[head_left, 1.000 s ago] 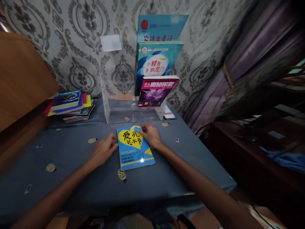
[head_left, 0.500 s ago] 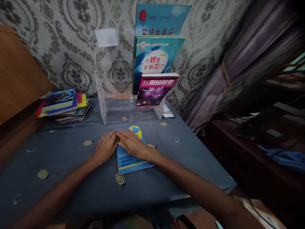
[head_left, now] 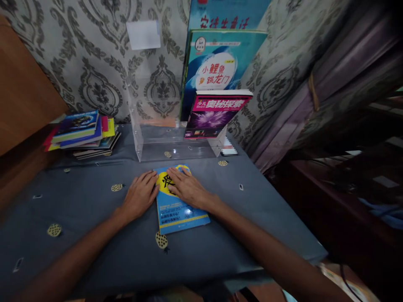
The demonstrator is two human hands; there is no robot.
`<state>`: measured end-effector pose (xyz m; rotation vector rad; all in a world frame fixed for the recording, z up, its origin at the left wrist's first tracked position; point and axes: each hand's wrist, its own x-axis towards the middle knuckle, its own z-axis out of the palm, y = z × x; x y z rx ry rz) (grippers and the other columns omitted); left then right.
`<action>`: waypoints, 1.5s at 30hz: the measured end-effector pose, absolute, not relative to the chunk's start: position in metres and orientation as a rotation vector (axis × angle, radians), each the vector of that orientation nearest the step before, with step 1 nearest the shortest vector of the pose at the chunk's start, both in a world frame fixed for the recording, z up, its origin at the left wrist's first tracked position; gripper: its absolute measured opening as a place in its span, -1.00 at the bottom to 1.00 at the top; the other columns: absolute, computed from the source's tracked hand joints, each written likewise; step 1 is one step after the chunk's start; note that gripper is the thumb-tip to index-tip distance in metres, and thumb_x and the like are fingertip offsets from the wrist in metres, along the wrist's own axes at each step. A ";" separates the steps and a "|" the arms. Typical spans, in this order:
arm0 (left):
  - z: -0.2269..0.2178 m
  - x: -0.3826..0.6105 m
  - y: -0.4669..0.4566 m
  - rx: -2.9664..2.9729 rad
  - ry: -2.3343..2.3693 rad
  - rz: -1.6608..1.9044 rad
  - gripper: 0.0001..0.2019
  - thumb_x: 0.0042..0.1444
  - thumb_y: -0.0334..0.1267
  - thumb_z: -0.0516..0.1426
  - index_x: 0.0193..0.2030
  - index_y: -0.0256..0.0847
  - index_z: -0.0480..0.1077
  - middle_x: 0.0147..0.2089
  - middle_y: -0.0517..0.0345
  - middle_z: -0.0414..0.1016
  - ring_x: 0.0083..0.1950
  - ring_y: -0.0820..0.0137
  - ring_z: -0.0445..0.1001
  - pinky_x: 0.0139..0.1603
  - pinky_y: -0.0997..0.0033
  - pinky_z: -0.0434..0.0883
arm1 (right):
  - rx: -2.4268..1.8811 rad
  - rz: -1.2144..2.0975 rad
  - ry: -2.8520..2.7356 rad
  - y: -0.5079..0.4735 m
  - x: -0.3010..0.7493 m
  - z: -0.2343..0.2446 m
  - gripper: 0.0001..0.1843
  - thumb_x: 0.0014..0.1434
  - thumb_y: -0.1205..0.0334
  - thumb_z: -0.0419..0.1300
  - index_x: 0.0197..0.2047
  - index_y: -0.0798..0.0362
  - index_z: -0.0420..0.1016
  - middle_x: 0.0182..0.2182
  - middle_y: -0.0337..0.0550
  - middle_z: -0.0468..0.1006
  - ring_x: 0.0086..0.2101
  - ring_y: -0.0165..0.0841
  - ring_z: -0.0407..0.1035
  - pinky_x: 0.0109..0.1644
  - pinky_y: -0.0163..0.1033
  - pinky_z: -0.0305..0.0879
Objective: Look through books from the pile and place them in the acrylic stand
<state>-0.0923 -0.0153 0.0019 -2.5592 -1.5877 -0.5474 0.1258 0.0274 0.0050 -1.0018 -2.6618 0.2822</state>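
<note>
A blue book with a yellow patch (head_left: 176, 214) lies flat on the cloth-covered table (head_left: 103, 247), its cover facing up. My right hand (head_left: 190, 188) rests on the upper right of the cover, fingers stretched out, hiding part of the title. At the book's left edge, my left hand (head_left: 141, 193) lies with its fingers extended and the tips touching the edge. Behind the book stands a clear acrylic rack (head_left: 176, 152). Its right side bears a magenta magazine (head_left: 217, 115), a teal book (head_left: 242, 54) and a taller blue book (head_left: 229, 12).
A pile of books (head_left: 82, 132) sits at the table's back left, beside a brown wooden panel (head_left: 25, 92). On the rack's upper left is a white label (head_left: 144, 35). A purple curtain (head_left: 292, 100) hangs at the right, past the table's edge.
My right hand has slid right across the cover, away from my left hand, uncovering part of the title. The view has moved slightly closer to the rack.
</note>
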 end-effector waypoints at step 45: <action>0.018 -0.044 0.047 -3.220 -0.833 -0.036 -0.33 0.41 0.13 -0.25 0.52 -0.19 -0.19 0.55 -0.02 -0.17 0.55 0.25 -0.20 0.51 0.10 -0.29 | -0.954 1.356 -1.786 0.070 0.183 0.001 -0.38 0.36 -0.18 -0.01 0.33 -0.01 0.31 0.27 -0.05 0.39 0.27 -0.20 0.25 0.43 0.07 0.04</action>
